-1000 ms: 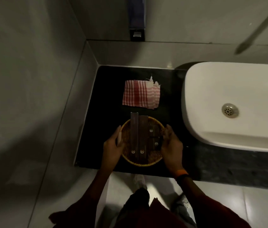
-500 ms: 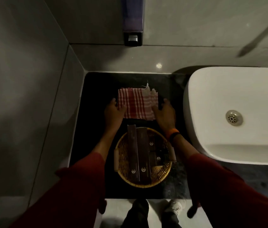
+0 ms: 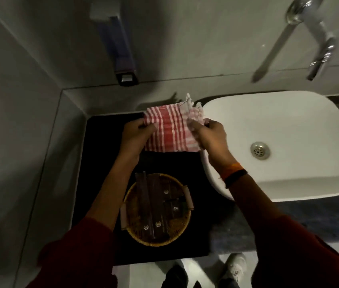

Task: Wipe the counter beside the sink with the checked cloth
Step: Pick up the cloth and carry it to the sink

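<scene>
The red-and-white checked cloth (image 3: 171, 129) is held up above the black counter (image 3: 100, 163), folded, with a frayed white edge at its far corner. My left hand (image 3: 136, 136) grips its left edge. Its right edge is pinched in my right hand (image 3: 210, 138), which hangs over the rim of the white sink (image 3: 289, 125). The counter lies to the left of the sink, in the corner of the grey walls.
A round wicker basket (image 3: 157, 208) with several dark flat boxes stands on the near part of the counter. A soap dispenser (image 3: 120, 53) is on the back wall, a chrome tap (image 3: 318, 44) above the sink. My shoes (image 3: 233, 269) show below.
My hands left the basket, reached to the cloth lying flat on the counter, took its two sides and lifted it toward the back.
</scene>
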Tool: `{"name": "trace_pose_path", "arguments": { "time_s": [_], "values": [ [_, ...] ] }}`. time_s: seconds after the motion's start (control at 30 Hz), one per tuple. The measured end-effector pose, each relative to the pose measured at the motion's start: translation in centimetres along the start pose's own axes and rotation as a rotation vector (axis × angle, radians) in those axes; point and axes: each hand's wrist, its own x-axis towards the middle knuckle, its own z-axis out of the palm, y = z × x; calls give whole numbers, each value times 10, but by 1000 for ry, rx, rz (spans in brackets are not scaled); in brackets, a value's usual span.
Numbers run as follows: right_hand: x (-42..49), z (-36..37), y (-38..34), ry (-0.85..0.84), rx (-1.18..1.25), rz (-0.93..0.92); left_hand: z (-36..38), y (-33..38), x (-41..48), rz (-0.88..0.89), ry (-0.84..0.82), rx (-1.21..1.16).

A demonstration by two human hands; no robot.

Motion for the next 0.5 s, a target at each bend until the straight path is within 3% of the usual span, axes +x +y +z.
{"name": "trace_pose_path", "arguments": {
  "time_s": [0.2, 0.33, 0.5],
  "values": [
    [6, -177, 7, 1, 166, 4, 135, 44, -51, 87, -141, -86],
    [25, -312, 32, 42, 189, 13, 268, 60, -77, 92, -216, 33],
    [70, -475, 56, 157, 292, 98, 442, 86, -98, 130, -193, 170]
  ]
}}
